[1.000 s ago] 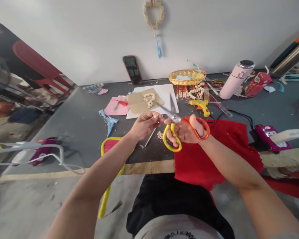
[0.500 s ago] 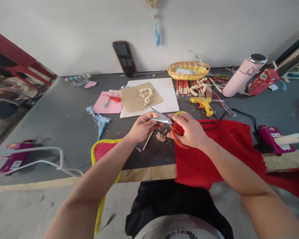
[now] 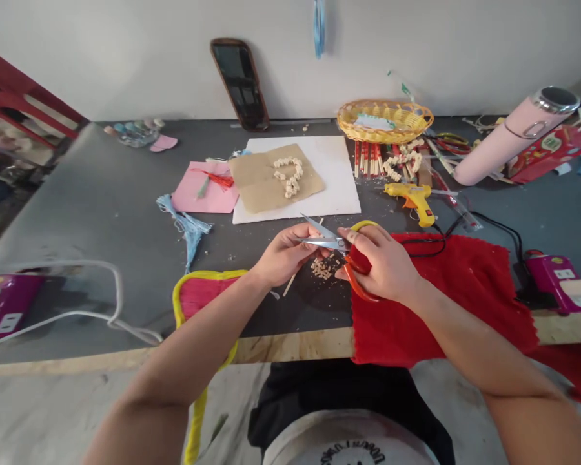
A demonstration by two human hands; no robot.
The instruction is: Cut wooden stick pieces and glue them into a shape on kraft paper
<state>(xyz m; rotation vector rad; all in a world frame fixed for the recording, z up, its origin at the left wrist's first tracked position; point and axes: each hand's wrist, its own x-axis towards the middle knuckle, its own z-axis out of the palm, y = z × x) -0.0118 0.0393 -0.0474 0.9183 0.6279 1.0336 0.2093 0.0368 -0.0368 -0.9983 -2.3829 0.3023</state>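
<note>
The right hand (image 3: 387, 265) was wrapped around the scissors (image 3: 339, 244), fingers closed on the yellow and red handles, with the two blades parted and pointing left. Their tips reached the left hand (image 3: 281, 255), whose fingers were drawn together in a pinch right at the blades; whatever lay between them was too small and too covered to tell. Just below the blades, a heap of short pale pieces (image 3: 323, 268) lay on the dark table (image 3: 101, 213), and a thin stick (image 3: 289, 286) showed beside it, partly hidden by the left hand. The red cloth (image 3: 440, 303) spread under the right forearm and over the table's front edge. Beyond the hands, a brown sheet (image 3: 256, 177) lay on a white board (image 3: 341, 187), carrying a curved string of pale bits (image 3: 293, 171). To its left were pink paper (image 3: 186, 197) and a blue tassel (image 3: 188, 232); to its right, a yellow glue gun (image 3: 414, 201). Farther back stood a woven basket (image 3: 392, 137), a phone (image 3: 241, 84) against the wall and a pink bottle (image 3: 510, 142).
</note>
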